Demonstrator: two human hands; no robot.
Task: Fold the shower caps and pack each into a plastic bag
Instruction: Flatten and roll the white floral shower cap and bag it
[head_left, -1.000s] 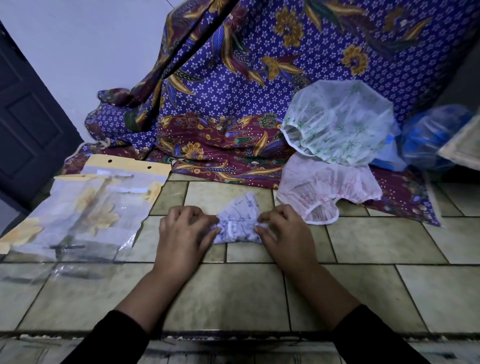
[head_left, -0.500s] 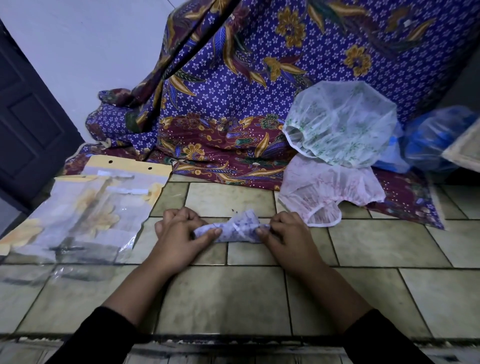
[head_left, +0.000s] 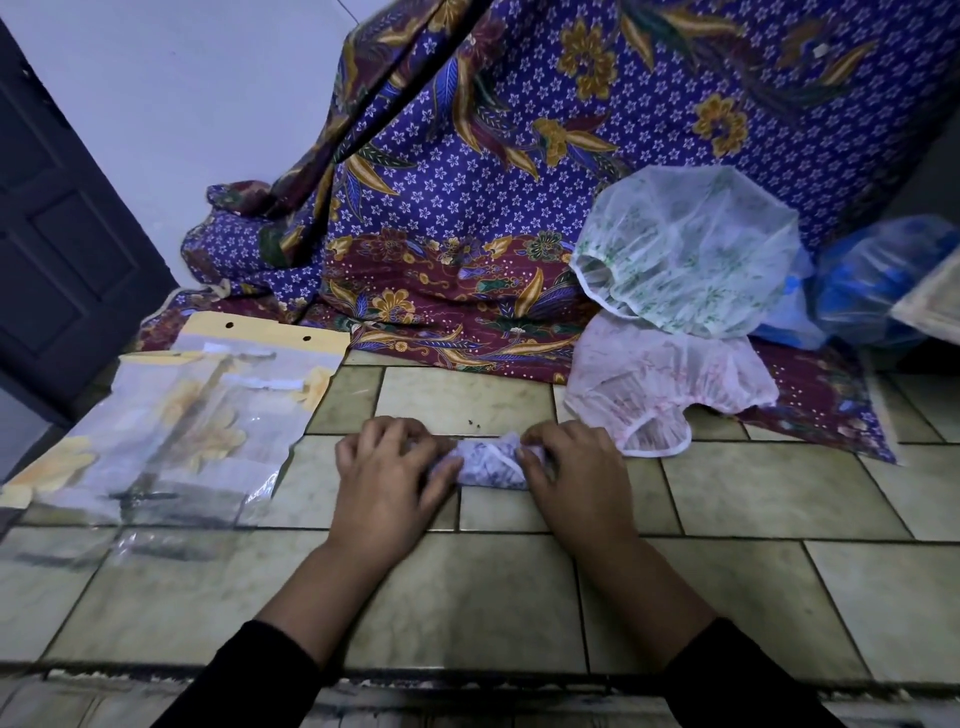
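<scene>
A purple-patterned shower cap (head_left: 488, 463) lies on the tiled counter, folded into a short narrow roll. My left hand (head_left: 387, 470) presses its left end and my right hand (head_left: 574, 467) pinches its right end, so both ends are hidden. To the right rear a pink shower cap (head_left: 665, 387) lies loose, with a green-flowered shower cap (head_left: 685, 249) puffed up above it. Clear plastic bags with yellow headers (head_left: 171, 421) lie stacked at the left.
A purple and maroon batik cloth (head_left: 467, 197) hangs down over the back of the counter. Blue shower caps (head_left: 878, 275) sit at the far right beside a pale framed edge (head_left: 935, 306). The counter's front edge (head_left: 467, 675) runs just below my forearms. A dark door (head_left: 57, 249) stands at the left.
The purple cap went from a wide fan shape to a tight flat roll. My hands rolled it toward me and now hold both ends down.
</scene>
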